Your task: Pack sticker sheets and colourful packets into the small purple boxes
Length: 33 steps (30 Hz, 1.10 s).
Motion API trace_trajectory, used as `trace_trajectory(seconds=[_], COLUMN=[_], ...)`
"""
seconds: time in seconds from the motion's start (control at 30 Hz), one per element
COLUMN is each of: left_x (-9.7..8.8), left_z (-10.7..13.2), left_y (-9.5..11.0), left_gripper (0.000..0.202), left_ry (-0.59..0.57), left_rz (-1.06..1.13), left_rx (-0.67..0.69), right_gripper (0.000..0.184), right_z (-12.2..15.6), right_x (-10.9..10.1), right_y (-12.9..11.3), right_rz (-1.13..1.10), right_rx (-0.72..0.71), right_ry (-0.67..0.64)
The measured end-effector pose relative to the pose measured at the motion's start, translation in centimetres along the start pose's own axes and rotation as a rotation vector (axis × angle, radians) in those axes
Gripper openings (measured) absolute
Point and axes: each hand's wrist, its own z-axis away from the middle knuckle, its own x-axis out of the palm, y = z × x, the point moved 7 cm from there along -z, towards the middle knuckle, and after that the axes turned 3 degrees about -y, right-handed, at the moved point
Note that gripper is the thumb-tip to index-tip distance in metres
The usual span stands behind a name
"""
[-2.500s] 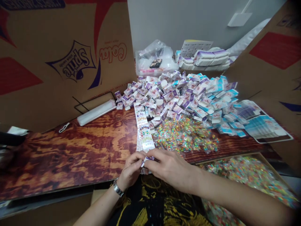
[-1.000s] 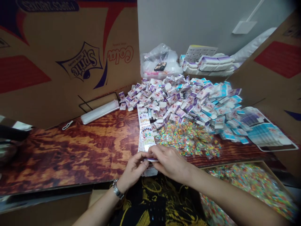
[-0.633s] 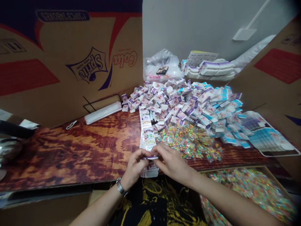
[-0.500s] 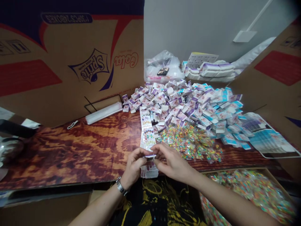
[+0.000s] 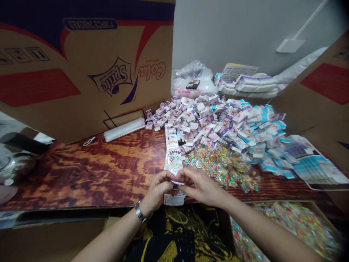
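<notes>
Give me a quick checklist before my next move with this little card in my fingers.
Card: the small white-and-purple card is pinched between left hand and right hand: ok.
Printed strip: lies straight just past the fingers: ok.
Carton pile: crowds the strip's far end: not ok.
Colourful packets: just beyond the right hand, not under it: ok.
Card's printed face: hidden by the fingers: cannot tell.

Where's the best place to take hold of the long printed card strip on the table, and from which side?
Probably mid-length on the long left edge of the printed card strip, coming from the left: that edge faces the wooden tabletop. Small colourful bags crowd its right edge, while the left hand and right hand sit over its near end.
</notes>
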Motion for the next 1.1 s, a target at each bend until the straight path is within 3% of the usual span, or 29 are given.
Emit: trace_trajectory(seconds=[0.3, 0.8, 1.1], left_x=[-0.1, -0.1, -0.2], left_z=[0.2, 0.3, 0.3], left_y=[-0.3, -1.0, -0.7], left_gripper=[0.011, 0.016, 0.021], left_ry=[0.005, -0.119, -0.147], left_rz=[0.086, 0.280, 0.163], left_rx=[-0.062, -0.113, -0.135], right_gripper=[0.016, 0.027, 0.026], right_z=[0.7, 1.1, 0.8], right_x=[0.3, 1.2, 1.4], right_y=[-0.1, -0.7, -0.3], right_rz=[0.052, 0.367, 0.459], right_rx=[-0.071, -0.184, -0.168], right_ry=[0.143, 0.180, -0.006])
